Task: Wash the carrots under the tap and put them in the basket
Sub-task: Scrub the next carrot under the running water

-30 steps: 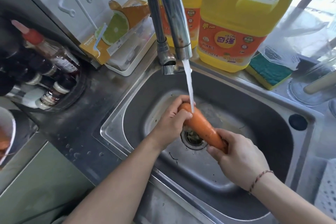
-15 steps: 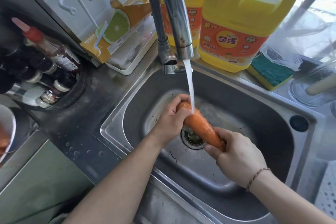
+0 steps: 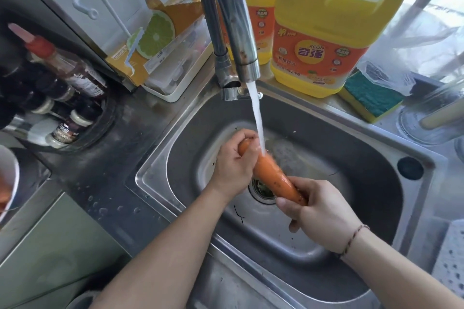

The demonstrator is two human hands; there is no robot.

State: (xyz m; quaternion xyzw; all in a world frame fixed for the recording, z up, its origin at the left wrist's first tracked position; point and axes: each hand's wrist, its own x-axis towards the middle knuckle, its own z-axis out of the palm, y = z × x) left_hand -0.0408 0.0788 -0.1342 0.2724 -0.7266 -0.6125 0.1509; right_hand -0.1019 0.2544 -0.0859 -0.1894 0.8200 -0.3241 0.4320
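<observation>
Barely shifted, both hands, left hand (image 3: 233, 163) and right hand (image 3: 319, 213), still grip one carrot (image 3: 273, 175) under the tap (image 3: 233, 22).

You have one orange carrot (image 3: 272, 178) slanting over the sink drain, wet and speckled with dark spots, its upper end under the tap (image 3: 231, 20) stream. The white perforated thing at lower right may be the basket (image 3: 450, 263).

Two yellow detergent jugs (image 3: 324, 40) behind the sink rim, green-yellow sponge (image 3: 371, 100) just right of them. Sauce bottles (image 3: 62, 98) clustered far left on the surface; white tray (image 3: 175, 78) near the wall.
</observation>
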